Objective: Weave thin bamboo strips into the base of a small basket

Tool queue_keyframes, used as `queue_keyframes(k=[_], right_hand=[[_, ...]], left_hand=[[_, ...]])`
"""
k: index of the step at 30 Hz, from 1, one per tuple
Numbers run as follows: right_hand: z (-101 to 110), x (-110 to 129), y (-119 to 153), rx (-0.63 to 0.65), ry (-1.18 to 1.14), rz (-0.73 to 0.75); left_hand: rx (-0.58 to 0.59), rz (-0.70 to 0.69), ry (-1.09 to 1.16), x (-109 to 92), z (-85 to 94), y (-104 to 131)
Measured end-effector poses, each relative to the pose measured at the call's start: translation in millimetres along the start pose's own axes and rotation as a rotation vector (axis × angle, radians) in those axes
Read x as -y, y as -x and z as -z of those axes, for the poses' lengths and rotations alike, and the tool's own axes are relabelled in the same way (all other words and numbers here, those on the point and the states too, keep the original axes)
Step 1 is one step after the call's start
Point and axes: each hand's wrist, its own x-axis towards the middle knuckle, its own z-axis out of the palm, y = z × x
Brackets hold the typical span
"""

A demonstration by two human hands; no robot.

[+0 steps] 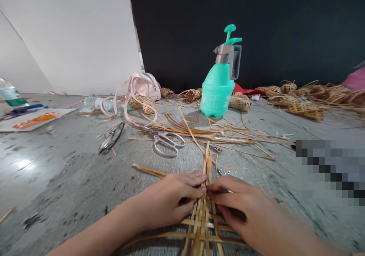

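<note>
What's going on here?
A person is working a piece of loosely interlaced strips on a gray surface. The left hand and right hand come in from either side, fingers close together on the strips; the exact grip is partly hidden. Beyond the hands lie scissors and loose strips. Farther back, a green spray bottle stands upright, with woven pieces lying to both sides of it.

Room to pass left of the left hand (181, 193). Ahead: scissors (167, 141), loose strips (196, 132), tall spray bottle (217, 90) behind.
</note>
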Motion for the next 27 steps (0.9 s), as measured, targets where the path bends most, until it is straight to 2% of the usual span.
queue_keyframes(k=[5, 11, 15, 17, 22, 27], right_hand=[[-5.9, -3.5, 1.5, -0.056, 0.073, 0.034], [-3.1, -9.6, -1.5, -0.060, 0.017, 0.061], [4.2, -6.8, -2.6, -0.016, -0.076, 0.055], [5.6, -4.3, -1.1, -0.003, -0.079, 0.002], [3.2, -3.2, 5.4, -0.040, 0.061, -0.121], [5.2, -6.0, 8.5, -0.074, 0.214, -0.067]], left_hand=[[-0.031, 0.002, 0.022, 0.3, -0.2, -0.5], [-0.036, 0.031, 0.004, -4.6, -1.7, 2.6], [-0.060, 0.061, 0.020, -8.1, -2.4, 3.5], [-0.070, 0.069, 0.031, -9.1, -1.9, 3.3], [-0.095, 0.086, 0.014, -8.2, 0.3, 3.7], [-0.079, 0.068, -0.045, -6.3, 0.8, 5.6]])
